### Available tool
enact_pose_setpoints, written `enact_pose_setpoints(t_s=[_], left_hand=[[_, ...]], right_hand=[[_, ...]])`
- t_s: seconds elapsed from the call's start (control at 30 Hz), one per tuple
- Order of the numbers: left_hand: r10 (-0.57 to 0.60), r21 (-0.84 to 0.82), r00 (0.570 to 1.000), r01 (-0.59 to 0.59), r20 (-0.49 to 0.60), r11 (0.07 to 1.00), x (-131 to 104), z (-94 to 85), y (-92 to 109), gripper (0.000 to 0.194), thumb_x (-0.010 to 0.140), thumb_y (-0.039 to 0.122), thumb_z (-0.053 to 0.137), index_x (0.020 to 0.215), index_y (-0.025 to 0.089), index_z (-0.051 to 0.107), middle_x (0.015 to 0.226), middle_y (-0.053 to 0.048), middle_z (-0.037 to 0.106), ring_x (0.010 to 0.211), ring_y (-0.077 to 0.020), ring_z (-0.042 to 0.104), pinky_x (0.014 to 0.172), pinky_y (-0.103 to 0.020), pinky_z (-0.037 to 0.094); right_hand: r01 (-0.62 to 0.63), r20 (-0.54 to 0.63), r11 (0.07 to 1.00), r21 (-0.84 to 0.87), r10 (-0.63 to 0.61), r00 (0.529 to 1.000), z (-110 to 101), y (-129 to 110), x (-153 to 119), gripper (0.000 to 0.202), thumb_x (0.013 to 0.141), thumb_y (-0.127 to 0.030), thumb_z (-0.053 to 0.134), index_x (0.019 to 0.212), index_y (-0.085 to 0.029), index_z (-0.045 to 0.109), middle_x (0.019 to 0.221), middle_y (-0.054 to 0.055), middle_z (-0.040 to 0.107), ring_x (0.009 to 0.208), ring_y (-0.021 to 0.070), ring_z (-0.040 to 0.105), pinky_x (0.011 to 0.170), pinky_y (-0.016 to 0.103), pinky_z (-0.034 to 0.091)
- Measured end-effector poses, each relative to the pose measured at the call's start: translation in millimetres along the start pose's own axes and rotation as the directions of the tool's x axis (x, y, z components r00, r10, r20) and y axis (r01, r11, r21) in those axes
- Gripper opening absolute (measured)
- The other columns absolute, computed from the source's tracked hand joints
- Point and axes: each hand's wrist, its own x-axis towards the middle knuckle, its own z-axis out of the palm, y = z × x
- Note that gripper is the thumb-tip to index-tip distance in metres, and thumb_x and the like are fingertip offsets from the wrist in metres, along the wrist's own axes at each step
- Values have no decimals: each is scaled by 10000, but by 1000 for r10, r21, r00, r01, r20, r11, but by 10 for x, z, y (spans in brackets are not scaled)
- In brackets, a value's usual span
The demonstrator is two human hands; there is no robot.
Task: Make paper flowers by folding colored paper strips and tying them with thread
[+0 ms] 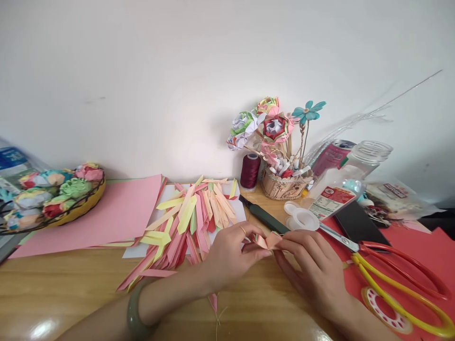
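Note:
My left hand (pixel 232 253), with a ring on one finger, is closed around a small folded paper piece (pixel 267 241) in pink and peach, with some red and green at its side. My right hand (pixel 314 267) pinches the peach end of that same piece. Part of it is hidden behind my fingers. Just left of my hands lies a pile of folded paper strips (pixel 186 215) in pink, yellow, peach and red. Below my left wrist, a pink strip tip (pixel 213 301) meets a thin pale string (pixel 218 318).
Behind my hands stand a dark red thread spool (pixel 250 171) and a basket (pixel 284 185) of paper flowers. A dark green pen-like tool (pixel 265 217) lies nearby. To the right are scissors (pixel 401 274), a tape roll (pixel 386 310) and a jar (pixel 337 194). Pink paper (pixel 124 208) lies left.

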Motion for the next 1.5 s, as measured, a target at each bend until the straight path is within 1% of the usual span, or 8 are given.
enact_pose_setpoints(t_s=[0.07, 0.13, 0.3, 0.53, 0.8, 1.03, 1.2, 1.5], left_hand=[[192, 23, 978, -191, -79, 981, -19, 15, 1, 114, 742, 227, 590, 835, 162, 576, 788, -39, 631, 739, -130, 583, 662, -254, 487], [375, 103, 918, -364, -130, 926, -25, 20, -10, 98, 763, 167, 549, 857, 165, 579, 797, -49, 636, 746, -130, 585, 662, -261, 489], [569, 246, 808, -527, -151, 814, -14, 5, -18, 161, 762, 119, 544, 913, 172, 561, 822, -55, 645, 752, -122, 590, 649, -250, 494], [642, 335, 755, -576, -132, 746, -33, -24, -21, 167, 790, 131, 509, 937, 199, 549, 878, -22, 635, 835, -108, 582, 727, -256, 492], [747, 555, 636, -557, -193, 618, -57, -64, 34, 120, 766, 148, 542, 844, 229, 583, 771, 9, 562, 854, -121, 528, 780, -276, 483], [794, 637, 596, -567, -121, 522, -78, -115, 40, 132, 754, 151, 552, 853, 233, 584, 717, 16, 555, 823, -117, 507, 766, -249, 476], [812, 587, 573, -620, -115, 521, -77, -139, 43, 131, 778, 127, 517, 863, 185, 598, 715, 6, 580, 787, -106, 492, 738, -203, 486], [838, 610, 541, -642, -70, 465, -84, -234, 164, 156, 810, 165, 482, 753, 241, 606, 675, 40, 622, 746, -99, 506, 708, -196, 505]], right_hand=[[1, -43, 1000, -6, -1, 999, -5, -1, -30, 195, 741, -79, 579, 888, -193, 521, 790, 48, 588, 765, 173, 522, 645, 307, 447], [6, -63, 1000, 10, -6, 998, -7, 3, -59, 193, 751, -82, 560, 904, -196, 527, 809, 55, 587, 795, 186, 525, 665, 331, 450], [20, -96, 998, 57, -14, 995, -20, -9, -91, 227, 743, -75, 561, 931, -200, 535, 817, 49, 592, 784, 189, 546, 655, 337, 454], [-40, -197, 999, 30, 46, 979, -4, -27, -164, 252, 711, -107, 621, 896, -250, 526, 848, 27, 570, 798, 201, 561, 659, 354, 465], [83, -261, 996, 43, -69, 963, -41, -45, -85, 224, 670, -87, 654, 779, -227, 517, 845, 10, 505, 747, 153, 524, 636, 328, 483], [125, -264, 990, 60, -105, 959, -77, -58, -35, 234, 644, -82, 670, 748, -229, 519, 813, -6, 514, 746, 148, 529, 605, 315, 481], [110, -243, 990, 93, -84, 966, -85, -66, 11, 241, 656, -83, 652, 780, -220, 497, 816, 7, 472, 742, 146, 512, 609, 308, 483], [58, -218, 953, 298, 9, 976, -76, -41, -102, 349, 632, -142, 552, 967, -205, 480, 909, 58, 487, 837, 232, 518, 671, 414, 483]])
